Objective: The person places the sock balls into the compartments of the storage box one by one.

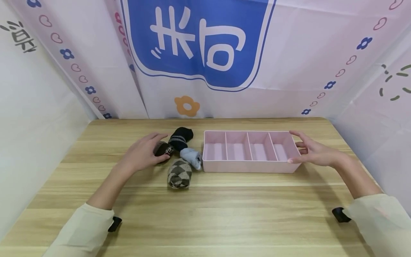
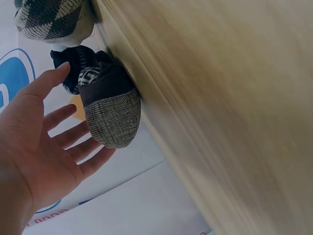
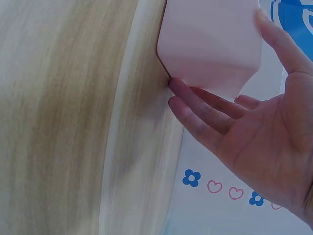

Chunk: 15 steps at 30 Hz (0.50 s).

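Note:
Rolled socks lie together left of a pink divided box (image 1: 250,166). My left hand (image 1: 144,151) is spread around the near-left dark sock (image 2: 113,110), which has a grey knitted toe; the fingers are loosely bent without a grip. Just beyond it is a black striped sock (image 1: 180,137). A pale blue-grey sock (image 1: 191,157) lies near the box's left end, and a checkered brown sock (image 1: 179,174) sits nearest me. At the box's right end, my right hand (image 1: 316,151) holds both corners, thumb in front and forefinger behind.
The wooden table (image 1: 208,217) extends in front of the socks and box. A printed cloth (image 1: 305,50) hangs behind the table, with white cloth at both sides. Three dividers split the box into compartments, with nothing visible inside.

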Tool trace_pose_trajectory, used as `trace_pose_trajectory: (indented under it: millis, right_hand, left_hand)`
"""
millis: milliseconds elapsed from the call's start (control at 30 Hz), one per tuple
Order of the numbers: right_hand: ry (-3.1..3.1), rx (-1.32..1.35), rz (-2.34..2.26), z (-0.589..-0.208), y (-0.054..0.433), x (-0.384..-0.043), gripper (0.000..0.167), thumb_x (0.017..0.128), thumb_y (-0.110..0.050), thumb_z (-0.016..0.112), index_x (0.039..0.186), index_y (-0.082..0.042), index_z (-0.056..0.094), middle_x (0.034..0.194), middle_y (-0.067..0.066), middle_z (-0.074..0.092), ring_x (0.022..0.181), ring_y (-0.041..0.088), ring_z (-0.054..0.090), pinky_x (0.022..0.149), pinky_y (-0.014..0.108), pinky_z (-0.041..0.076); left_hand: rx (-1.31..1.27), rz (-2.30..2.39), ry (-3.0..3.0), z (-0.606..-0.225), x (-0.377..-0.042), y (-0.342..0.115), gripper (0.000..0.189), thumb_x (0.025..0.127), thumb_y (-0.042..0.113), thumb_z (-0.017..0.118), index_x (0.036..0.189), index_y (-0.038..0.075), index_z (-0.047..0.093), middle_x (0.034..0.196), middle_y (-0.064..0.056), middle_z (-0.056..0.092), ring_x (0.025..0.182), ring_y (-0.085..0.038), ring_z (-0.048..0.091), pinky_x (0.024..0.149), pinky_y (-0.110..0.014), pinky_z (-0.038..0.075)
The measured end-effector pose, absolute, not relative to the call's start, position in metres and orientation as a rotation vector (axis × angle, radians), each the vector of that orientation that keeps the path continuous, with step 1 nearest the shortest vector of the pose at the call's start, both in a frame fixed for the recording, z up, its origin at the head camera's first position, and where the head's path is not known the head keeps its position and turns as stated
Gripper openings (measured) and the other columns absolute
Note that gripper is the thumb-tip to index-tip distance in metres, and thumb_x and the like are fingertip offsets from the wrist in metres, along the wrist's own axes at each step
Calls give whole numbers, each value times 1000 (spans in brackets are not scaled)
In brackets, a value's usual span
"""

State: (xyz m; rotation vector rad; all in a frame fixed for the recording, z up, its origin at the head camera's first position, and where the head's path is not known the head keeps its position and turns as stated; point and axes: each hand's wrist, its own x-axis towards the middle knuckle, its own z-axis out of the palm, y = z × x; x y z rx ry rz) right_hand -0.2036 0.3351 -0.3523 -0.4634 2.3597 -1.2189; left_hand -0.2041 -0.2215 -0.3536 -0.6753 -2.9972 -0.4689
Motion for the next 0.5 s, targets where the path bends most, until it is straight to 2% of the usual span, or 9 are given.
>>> trace_pose_trajectory:
  millis: [300, 500]
  right_hand:
    - [2347, -448, -1213, -350, 333, -205, 103, 93, -12, 74, 162, -1, -2, 152, 45, 31, 134, 58, 46, 94, 27, 52]
    - [2330, -454, -1239, -351, 333, -204, 103, 93, -9, 73, 161, 1, -4, 151, 46, 31, 133, 58, 47, 92, 24, 52]
  left_hand:
    - [-626, -517, -3055, -357, -206, -227, 68, 84, 20, 87, 139, -6, 57, 138, -30, 57, 121, -47, 59, 97, -64, 51]
    - [-614, -557, -3049, -358, -207, -227, 63, 83, 15, 86, 136, -6, 59, 133, -31, 60, 117, -47, 61, 96, -63, 51]
